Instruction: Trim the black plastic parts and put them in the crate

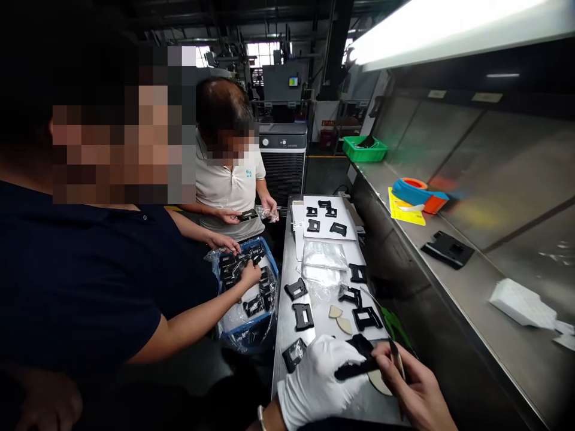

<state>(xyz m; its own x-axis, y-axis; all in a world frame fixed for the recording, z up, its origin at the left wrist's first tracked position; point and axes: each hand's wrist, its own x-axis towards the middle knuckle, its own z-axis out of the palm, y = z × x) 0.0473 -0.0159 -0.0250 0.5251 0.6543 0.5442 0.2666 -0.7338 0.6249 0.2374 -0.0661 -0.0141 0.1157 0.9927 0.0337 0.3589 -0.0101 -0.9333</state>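
Observation:
My left hand (pixel 317 377), in a white glove, grips a black plastic frame-like part (pixel 357 366) above the near end of the metal table. My right hand (pixel 415 383) is bare and pinches a thin dark piece with a tan edge (pixel 396 359); I cannot make out its kind. Its thumb is close against the black part's right end. Under the hands a tan disc (pixel 381 383) shows in part. Two tan wedge-shaped pieces (pixel 344 325) lie just beyond. More black parts (pixel 367 318) lie along both sides of the table (pixel 281 359), one of them bagged (pixel 295 354) beside my glove.
Clear plastic bags (pixel 324 256) and a white board (pixel 348 233) bearing several black parts are farther up. At left, one person reaches into a blue crate (pixel 248 328) of bagged parts; another holds a part behind it. A metal shelf (pixel 449 293) at right carries tape and a green basket (pixel 365 154).

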